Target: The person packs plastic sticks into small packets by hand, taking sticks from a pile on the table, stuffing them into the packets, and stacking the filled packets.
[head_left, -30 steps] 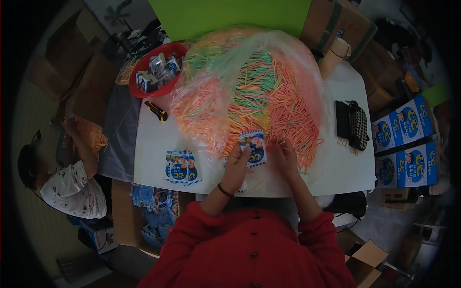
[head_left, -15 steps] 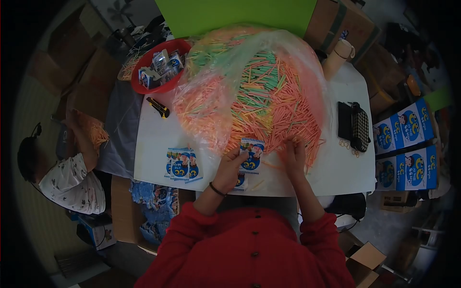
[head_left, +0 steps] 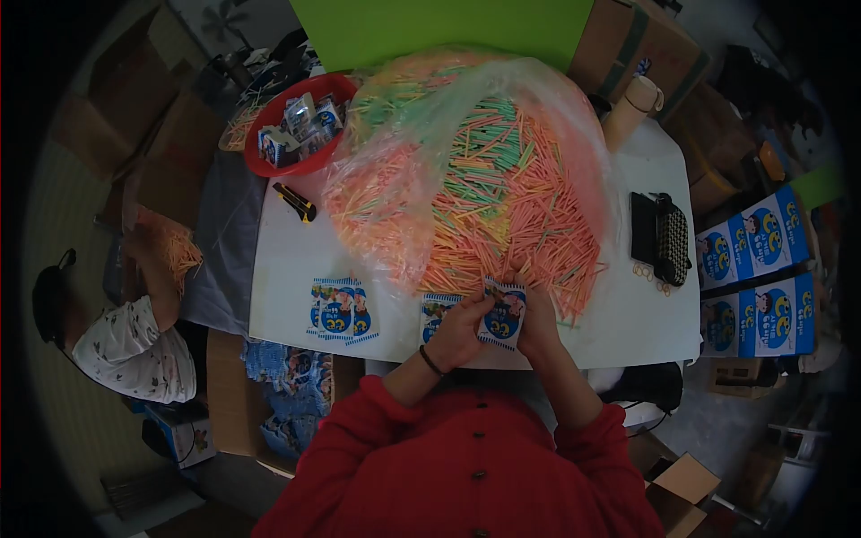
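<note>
A small blue-and-white printed packet (head_left: pixel 502 316) is upright between my two hands, over the near part of the table. My left hand (head_left: pixel 459 334) grips its left side, thumb on the front. Against its right edge, my right hand (head_left: pixel 539 321) is closed, with fingers reaching its top and back. Whether thin sticks are also in those fingers I cannot tell. Just beyond lies a big heap of pink, green and yellow sticks (head_left: pixel 547 211) in a clear plastic bag (head_left: pixel 386 157). Another packet (head_left: pixel 438 314) lies partly hidden behind my left hand.
Several overlapping packets (head_left: pixel 336 309) lie on the white table (head_left: pixel 282 260) at left. Beyond them are a cutter knife (head_left: pixel 296 203) and a red bowl (head_left: pixel 258 160) of small packs. A tumbler (head_left: pixel 631 112) and pouch (head_left: pixel 673 240) stand right. Another person (head_left: pixel 134 345) sits at far left.
My right hand has moved from the stick heap left and towards me, meeting the packet. My left hand has carried the packet right and closer, uncovering more of the packet lying behind.
</note>
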A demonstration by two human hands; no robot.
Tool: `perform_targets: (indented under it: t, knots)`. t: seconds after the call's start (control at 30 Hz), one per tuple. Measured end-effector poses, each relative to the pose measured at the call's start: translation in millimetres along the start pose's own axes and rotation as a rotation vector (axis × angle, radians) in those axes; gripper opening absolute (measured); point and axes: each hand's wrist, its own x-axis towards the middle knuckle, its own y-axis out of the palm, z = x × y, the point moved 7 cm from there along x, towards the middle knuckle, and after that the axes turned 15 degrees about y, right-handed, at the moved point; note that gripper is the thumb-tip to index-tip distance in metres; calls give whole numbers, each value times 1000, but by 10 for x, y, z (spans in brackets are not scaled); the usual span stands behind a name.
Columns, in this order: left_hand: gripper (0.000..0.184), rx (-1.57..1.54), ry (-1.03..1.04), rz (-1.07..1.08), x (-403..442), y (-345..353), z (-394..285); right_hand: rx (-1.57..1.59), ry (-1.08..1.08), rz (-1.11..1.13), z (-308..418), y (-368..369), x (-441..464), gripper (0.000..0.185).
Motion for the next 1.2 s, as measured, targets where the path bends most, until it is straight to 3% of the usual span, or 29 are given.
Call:
perform_targets:
  t: [0.1, 0.17, 0.2, 0.27, 0.4, 0.47, 0.5, 0.57, 0.7, 0.77, 0.9, 1.2]
  knots:
    - [27, 36, 14, -77, -24, -32, -42, 15, 99, -72, -121, -131, 45, 24]
    - [27, 161, 92, -69, -54, -44, -155, -627, -371, -93, 100, -236, 76, 17]
    - [27, 288, 174, -56, -66, -47, -259, -625, -372, -94, 115, -295, 98, 17]
    - [27, 372, 194, -67, -104, -49, -367, -1181, -528, -165, 108, -260, 93, 13]
    - [27, 523, 189, -122, -165, -42, -473, -1111, -455, -111, 127, -204, 56, 14]
    - [25, 594, 196, -79, -188, -73, -509, -608, -326, -105, 249, -289, 79, 17]
    - [23, 665, 195, -31, -202, -70, -520, -606, -321, -100, 314, -186, 22, 17]
    - [20, 713, 223, -29, -225, -22, -549, -314, -189, 72, 404, 52, -127, 22]
    - [15, 820, 284, -4, -240, 48, -589, -274, -224, 211, 440, 349, -324, 23]
    - [16, 910, 313, 51, -244, 71, -599, -413, -322, 278, 441, 550, -413, 18]
    - [18, 1044, 432, 224, -271, 274, -644, -461, -309, 288, 393, 668, -435, 18]
    - [21, 1099, 470, 298, -290, 262, -695, -794, -301, 347, 221, 545, -318, 19]
